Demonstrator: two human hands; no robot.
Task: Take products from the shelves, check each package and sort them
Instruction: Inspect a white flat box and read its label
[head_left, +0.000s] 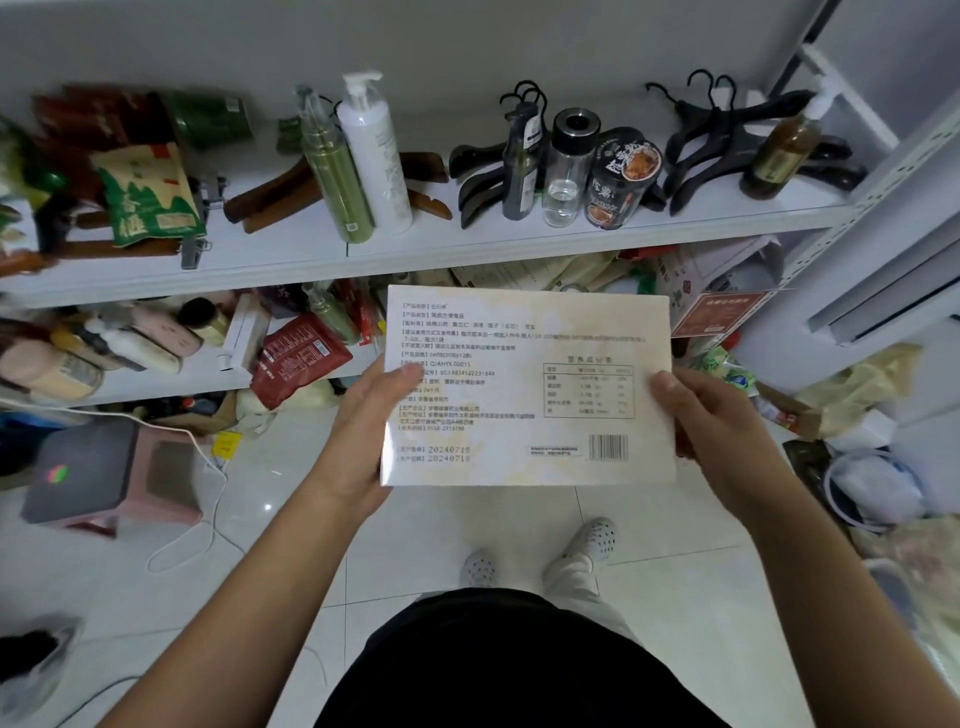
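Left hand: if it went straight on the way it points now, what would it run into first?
The flat white box: the left hand holds its left edge and points up and right into it. Beyond the box, probably the upper shelf's front edge, though depth is unclear.

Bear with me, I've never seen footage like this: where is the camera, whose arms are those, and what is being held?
There is no machine here. The one picture comes from a camera worn on a person's head, looking down past their arms. The left hand and right hand grip the side edges of a flat box, its printed label and barcode facing the camera. Behind it, the upper shelf carries a white pump bottle, a green bottle and black hangers; a red pouch lies at the lower shelf's edge.
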